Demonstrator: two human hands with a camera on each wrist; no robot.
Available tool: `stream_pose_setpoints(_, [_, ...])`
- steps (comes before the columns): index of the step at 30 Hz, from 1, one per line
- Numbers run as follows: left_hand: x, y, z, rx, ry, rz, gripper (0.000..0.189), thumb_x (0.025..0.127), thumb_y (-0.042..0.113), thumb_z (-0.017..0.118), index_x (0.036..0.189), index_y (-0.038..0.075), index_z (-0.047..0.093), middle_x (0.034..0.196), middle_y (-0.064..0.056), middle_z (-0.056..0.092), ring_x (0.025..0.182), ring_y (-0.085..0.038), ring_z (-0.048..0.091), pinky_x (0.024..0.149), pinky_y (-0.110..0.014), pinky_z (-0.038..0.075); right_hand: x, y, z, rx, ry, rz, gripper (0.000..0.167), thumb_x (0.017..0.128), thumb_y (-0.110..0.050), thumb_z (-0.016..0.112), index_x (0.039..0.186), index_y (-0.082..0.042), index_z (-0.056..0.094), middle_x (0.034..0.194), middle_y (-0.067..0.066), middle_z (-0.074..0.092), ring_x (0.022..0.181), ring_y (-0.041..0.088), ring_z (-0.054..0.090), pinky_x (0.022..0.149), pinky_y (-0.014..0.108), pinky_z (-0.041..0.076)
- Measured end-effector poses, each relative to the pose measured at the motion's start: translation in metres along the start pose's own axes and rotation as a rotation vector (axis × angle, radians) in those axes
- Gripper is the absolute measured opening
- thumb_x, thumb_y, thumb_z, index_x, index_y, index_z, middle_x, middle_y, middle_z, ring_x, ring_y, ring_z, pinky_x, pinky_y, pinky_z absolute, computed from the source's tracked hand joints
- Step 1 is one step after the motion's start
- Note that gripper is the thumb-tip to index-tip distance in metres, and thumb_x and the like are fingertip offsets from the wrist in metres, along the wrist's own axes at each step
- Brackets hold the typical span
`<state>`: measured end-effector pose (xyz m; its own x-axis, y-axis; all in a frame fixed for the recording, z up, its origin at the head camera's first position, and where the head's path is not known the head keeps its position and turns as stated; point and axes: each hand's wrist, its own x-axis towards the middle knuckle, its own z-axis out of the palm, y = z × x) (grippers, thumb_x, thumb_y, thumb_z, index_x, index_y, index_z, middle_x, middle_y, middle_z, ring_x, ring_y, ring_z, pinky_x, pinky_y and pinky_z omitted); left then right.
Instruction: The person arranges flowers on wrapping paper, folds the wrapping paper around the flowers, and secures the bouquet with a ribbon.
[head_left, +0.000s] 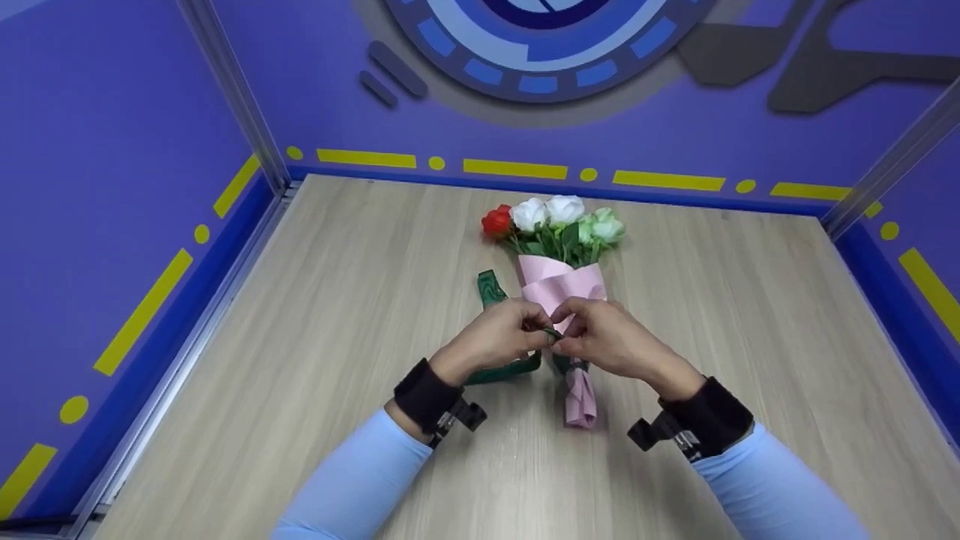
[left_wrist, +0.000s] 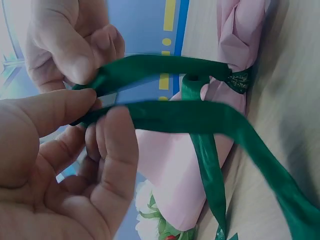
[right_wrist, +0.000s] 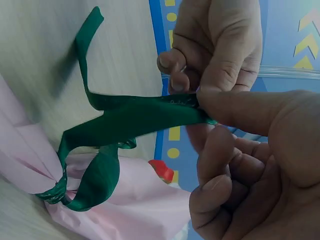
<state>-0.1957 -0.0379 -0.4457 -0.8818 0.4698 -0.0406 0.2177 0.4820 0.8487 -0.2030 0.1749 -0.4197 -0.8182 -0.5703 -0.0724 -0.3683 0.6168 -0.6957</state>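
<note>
A bouquet wrapped in pink paper (head_left: 562, 281) lies on the table, its blooms pointing away from me. Green ribbon (left_wrist: 175, 116) is wound round the narrow neck of the wrap, and its lengths stretch up to my hands. My left hand (head_left: 499, 334) pinches the ribbon between thumb and fingers. Close against it, my right hand (head_left: 611, 337) pinches the ribbon too, thumb on top in the right wrist view. The fingertips of both hands nearly meet above the wrap. One ribbon tail (right_wrist: 89, 55) trails onto the table.
Red (head_left: 496, 222), white (head_left: 565, 210) and pale green roses (head_left: 602, 226) top the bouquet. The wooden table (head_left: 360, 300) is bounded by blue walls (head_left: 127, 150) with yellow markings at the back and sides. Each wrist wears a black strap (head_left: 427, 395) with a small camera.
</note>
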Motion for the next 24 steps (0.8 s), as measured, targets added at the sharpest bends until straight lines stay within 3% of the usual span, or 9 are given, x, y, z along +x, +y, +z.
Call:
stream_pose_setpoints(3, [-0.003, -0.005, -0.002, 0.151, 0.003, 0.013, 0.009, 0.095, 0.016, 0.073, 0.094, 0.009, 0.078, 0.084, 0.007, 0.068, 0.076, -0.009, 0.060, 0.066, -0.021, 0.046, -0.002, 0.003, 0.001, -0.008, 0.018, -0.018, 0.010, 0.090, -0.005, 0.071, 0.098, -0.008, 0.075, 0.076, -0.003, 0.070, 0.068, 0.010, 0.061, 0.059, 0.024, 0.046])
stream_pose_setpoints(6, [-0.007, -0.013, -0.004, 0.262, -0.007, -0.015, 0.006, 0.093, 0.016, 0.075, 0.088, 0.013, 0.078, 0.075, 0.013, 0.060, 0.068, -0.006, 0.051, 0.063, -0.021, 0.039, -0.004, 0.008, 0.002, 0.000, 0.000, -0.018, 0.010, 0.090, -0.004, 0.068, 0.091, -0.010, 0.076, 0.075, -0.005, 0.066, 0.066, 0.009, 0.055, 0.058, 0.022, 0.042])
stream_pose_setpoints(10, [-0.009, -0.022, -0.002, 0.289, -0.030, -0.007, 0.006, 0.092, 0.018, 0.078, 0.087, 0.016, 0.078, 0.072, 0.015, 0.055, 0.066, -0.005, 0.047, 0.061, -0.022, 0.035, -0.006, 0.010, 0.005, 0.003, -0.037, 0.011, 0.003, 0.091, -0.015, 0.076, 0.091, -0.012, 0.074, 0.072, -0.006, 0.065, 0.065, 0.008, 0.056, 0.057, 0.023, 0.043])
stream_pose_setpoints(14, [-0.007, -0.029, 0.002, 0.268, -0.057, 0.045, 0.006, 0.092, 0.021, 0.081, 0.091, 0.015, 0.080, 0.074, 0.018, 0.059, 0.068, -0.003, 0.049, 0.063, -0.021, 0.037, -0.007, 0.010, 0.009, -0.008, -0.036, 0.001, 0.010, 0.092, -0.021, 0.079, 0.088, -0.012, 0.075, 0.073, -0.002, 0.070, 0.067, 0.009, 0.062, 0.060, 0.023, 0.048])
stream_pose_setpoints(19, [-0.005, -0.037, 0.001, 0.319, -0.080, -0.004, 0.005, 0.089, 0.015, 0.081, 0.084, 0.013, 0.079, 0.072, 0.012, 0.062, 0.065, -0.007, 0.049, 0.062, -0.022, 0.038, -0.011, 0.013, 0.009, 0.059, 0.002, -0.007, 0.011, 0.095, -0.015, 0.073, 0.085, -0.011, 0.076, 0.078, 0.000, 0.072, 0.072, 0.011, 0.064, 0.063, 0.023, 0.050])
stream_pose_setpoints(21, [-0.004, -0.037, -0.001, 0.349, -0.089, -0.038, 0.008, 0.089, 0.008, 0.075, 0.090, 0.013, 0.081, 0.080, 0.008, 0.070, 0.071, -0.010, 0.057, 0.067, -0.024, 0.044, -0.012, 0.015, 0.008, 0.069, 0.008, 0.003, 0.010, 0.095, -0.015, 0.074, 0.085, -0.012, 0.076, 0.078, -0.002, 0.071, 0.072, 0.009, 0.062, 0.063, 0.022, 0.049])
stream_pose_setpoints(24, [0.001, -0.033, -0.003, 0.407, -0.050, -0.062, 0.030, 0.089, -0.002, 0.061, 0.105, 0.013, 0.082, 0.103, 0.000, 0.078, 0.093, -0.016, 0.069, 0.082, -0.031, 0.054, -0.012, 0.017, 0.007, 0.074, 0.004, 0.014, 0.008, 0.095, -0.015, 0.074, 0.087, -0.013, 0.076, 0.079, -0.002, 0.072, 0.071, 0.009, 0.062, 0.063, 0.022, 0.050])
